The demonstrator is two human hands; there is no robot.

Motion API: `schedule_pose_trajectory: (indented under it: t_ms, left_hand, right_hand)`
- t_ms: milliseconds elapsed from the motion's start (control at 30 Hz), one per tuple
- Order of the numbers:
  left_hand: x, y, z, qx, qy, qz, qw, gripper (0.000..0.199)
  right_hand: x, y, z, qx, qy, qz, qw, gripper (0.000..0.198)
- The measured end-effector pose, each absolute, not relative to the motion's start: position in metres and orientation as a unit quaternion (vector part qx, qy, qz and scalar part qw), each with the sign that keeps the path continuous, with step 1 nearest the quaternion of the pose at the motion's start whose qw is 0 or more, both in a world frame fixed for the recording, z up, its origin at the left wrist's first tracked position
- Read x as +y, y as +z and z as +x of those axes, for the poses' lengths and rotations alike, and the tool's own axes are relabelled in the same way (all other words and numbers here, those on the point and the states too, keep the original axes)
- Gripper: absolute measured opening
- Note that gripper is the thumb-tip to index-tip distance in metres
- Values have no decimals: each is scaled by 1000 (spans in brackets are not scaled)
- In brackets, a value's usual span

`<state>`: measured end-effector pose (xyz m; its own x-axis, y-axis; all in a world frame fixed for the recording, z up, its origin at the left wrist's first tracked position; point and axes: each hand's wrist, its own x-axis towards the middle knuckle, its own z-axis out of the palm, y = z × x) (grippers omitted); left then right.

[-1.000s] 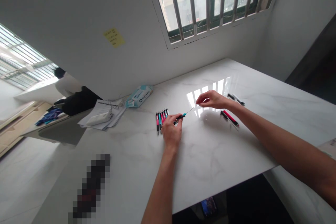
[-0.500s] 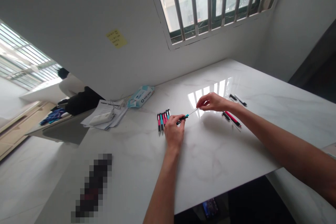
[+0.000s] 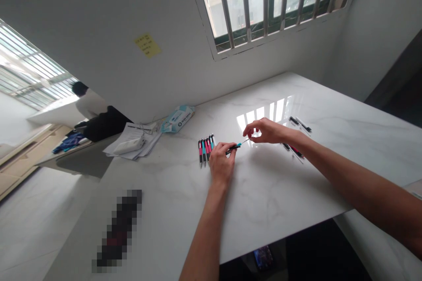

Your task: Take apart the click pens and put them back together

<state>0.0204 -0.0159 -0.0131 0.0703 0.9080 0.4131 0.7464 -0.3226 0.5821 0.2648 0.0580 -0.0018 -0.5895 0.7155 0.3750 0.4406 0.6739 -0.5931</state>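
Note:
My left hand (image 3: pixel 223 160) is closed around a black-and-teal pen barrel (image 3: pixel 233 149), its teal end tilted up to the right. A thin pen refill (image 3: pixel 245 141) sticks out of that end. At the refill's outer end is my right hand (image 3: pixel 263 131), with the thumb against the refill and the index finger raised a little apart. The exact contact of its fingertips is hard to see. Just left of my left hand lies a row of several red, teal and white click pens (image 3: pixel 204 151), side by side and partly covered by the hand.
Beyond my right forearm lie black and clear pen parts (image 3: pixel 300 125). A red pen barrel (image 3: pixel 297 152) and a white refill lie partly behind the forearm. A wipes pack (image 3: pixel 178 118) and papers (image 3: pixel 145 151) with a white device sit at the left back. A person sits farther left.
My right index finger has lifted and spread from the thumb. A shorter length of refill shows between my hands. The view has shifted slightly.

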Motion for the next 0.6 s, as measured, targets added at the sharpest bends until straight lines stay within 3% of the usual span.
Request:
schedule_pose_trajectory:
  t_ms: [367,467,600]
  left_hand:
    - [-19,-12,26,565,399,700,179,16]
    - [-19,-13,28,553,406,700,198,14]
    - [-19,-12,29,550,411,697,206,12]
  right_hand:
    - [44,13,252,-895,89,-295,323,16]
    - [37,11,241,-901,96,-278,319,8]
    - [34,9,236,-893,150,-268,330,12]
